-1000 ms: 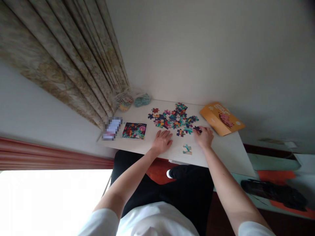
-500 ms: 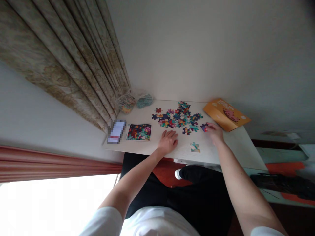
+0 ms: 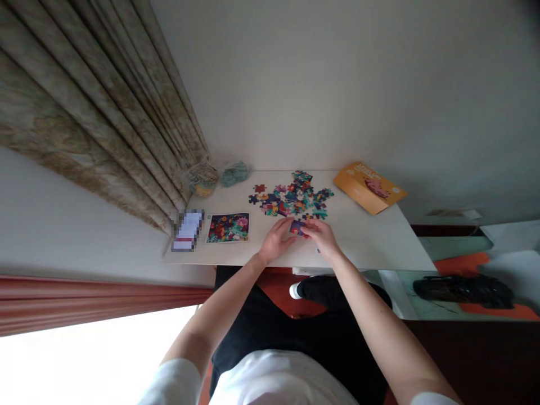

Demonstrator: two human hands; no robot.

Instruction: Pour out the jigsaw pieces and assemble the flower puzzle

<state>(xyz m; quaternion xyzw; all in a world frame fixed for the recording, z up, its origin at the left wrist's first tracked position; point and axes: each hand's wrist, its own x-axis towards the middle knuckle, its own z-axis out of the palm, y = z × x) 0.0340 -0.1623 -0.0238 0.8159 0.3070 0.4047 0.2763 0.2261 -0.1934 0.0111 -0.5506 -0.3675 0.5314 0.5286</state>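
A purple puzzle piece with a red patch (image 3: 297, 227) is between my two hands, over the front middle of the table. My right hand (image 3: 323, 236) pinches it from the right side. From the left, my left hand (image 3: 276, 242) has its curled fingers and thumb at the piece's left edge. Just beyond my hands lies a heap of loose colourful puzzle pieces (image 3: 291, 197). The light piece at the front is mostly hidden by my right hand. To the left lies a printed picture card (image 3: 228, 228) with flowers on a dark ground.
A phone with a blurred screen (image 3: 188, 229) lies at the left end of the white table (image 3: 371, 247). Two bundles, one blue-green bundle (image 3: 235, 174) and one multicoloured bundle (image 3: 203, 181), sit by the curtain (image 3: 139, 112). An orange box (image 3: 369, 187) stands at the back right.
My right hand has brought the purple puzzle piece leftward from near the orange box to my left hand. My left hand's fingers now meet it. The view has shifted slightly.
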